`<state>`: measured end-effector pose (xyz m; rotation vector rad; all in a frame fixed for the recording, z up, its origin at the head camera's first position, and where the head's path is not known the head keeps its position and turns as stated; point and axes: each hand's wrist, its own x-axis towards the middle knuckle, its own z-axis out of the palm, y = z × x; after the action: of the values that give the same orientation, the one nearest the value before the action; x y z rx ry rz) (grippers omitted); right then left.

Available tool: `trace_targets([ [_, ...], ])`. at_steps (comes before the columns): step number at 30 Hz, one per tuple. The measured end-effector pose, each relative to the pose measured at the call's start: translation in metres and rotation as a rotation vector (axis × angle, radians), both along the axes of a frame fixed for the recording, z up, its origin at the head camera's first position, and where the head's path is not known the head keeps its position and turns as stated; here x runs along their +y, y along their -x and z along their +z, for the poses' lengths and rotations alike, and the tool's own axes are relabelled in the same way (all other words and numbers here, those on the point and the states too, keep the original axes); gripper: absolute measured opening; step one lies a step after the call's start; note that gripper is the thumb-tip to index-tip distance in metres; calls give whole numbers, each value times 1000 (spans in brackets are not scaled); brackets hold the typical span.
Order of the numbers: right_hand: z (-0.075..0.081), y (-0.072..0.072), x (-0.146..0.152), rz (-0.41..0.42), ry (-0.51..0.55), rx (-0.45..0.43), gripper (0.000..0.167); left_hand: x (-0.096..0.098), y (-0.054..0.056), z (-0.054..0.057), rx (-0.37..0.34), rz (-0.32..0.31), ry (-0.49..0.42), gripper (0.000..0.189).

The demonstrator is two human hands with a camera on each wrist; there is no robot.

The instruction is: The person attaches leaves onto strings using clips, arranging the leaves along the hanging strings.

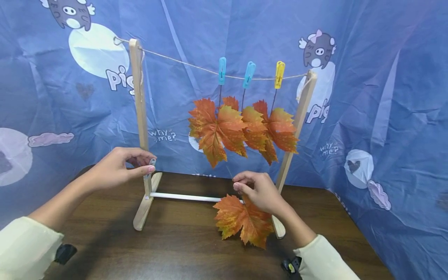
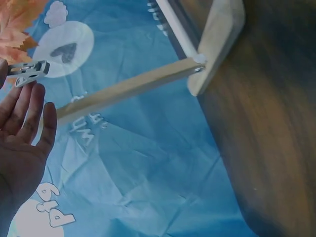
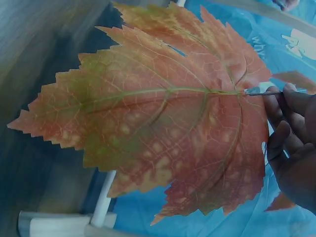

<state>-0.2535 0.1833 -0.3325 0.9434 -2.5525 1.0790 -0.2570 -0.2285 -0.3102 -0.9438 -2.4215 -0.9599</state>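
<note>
My left hand (image 1: pixel 120 165) pinches a pale grey clothespin (image 1: pixel 152 163) between thumb and fingers, in front of the left post of a wooden rack. The left wrist view shows that clothespin (image 2: pixel 32 71) at the fingertips. My right hand (image 1: pixel 260 190) pinches the thin stem of an orange-red artificial maple leaf (image 1: pixel 241 221), whose blade hangs down below the fingers, in front of the rack's white crossbar (image 1: pixel 185 197). In the right wrist view this leaf (image 3: pixel 163 113) fills most of the picture. Above, three similar leaves (image 1: pixel 217 128) hang by their stems from clothespins on a string.
The string (image 1: pixel 182 62) runs between the left post (image 1: pixel 139 97) and right post (image 1: pixel 303 101). Two blue clothespins (image 1: pixel 222 70) and a yellow clothespin (image 1: pixel 279 74) grip it towards the right. The rack stands on a brown table (image 1: pixel 168 252) before a blue printed cloth (image 1: pixel 182 23).
</note>
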Motion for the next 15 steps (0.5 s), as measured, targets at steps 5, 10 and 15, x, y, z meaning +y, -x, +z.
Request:
trace_targets([
  [5, 6, -2, -14, 15, 0, -12, 8, 10, 4, 10, 74, 22, -17, 23],
  [10, 12, -2, -28, 40, -4, 1, 6, 21, 8, 22, 126, 37, -39, 23],
  [15, 18, -2, -40, 71, 26, 29, 5, 31, 10, 35, 160, 29, -77, 25],
])
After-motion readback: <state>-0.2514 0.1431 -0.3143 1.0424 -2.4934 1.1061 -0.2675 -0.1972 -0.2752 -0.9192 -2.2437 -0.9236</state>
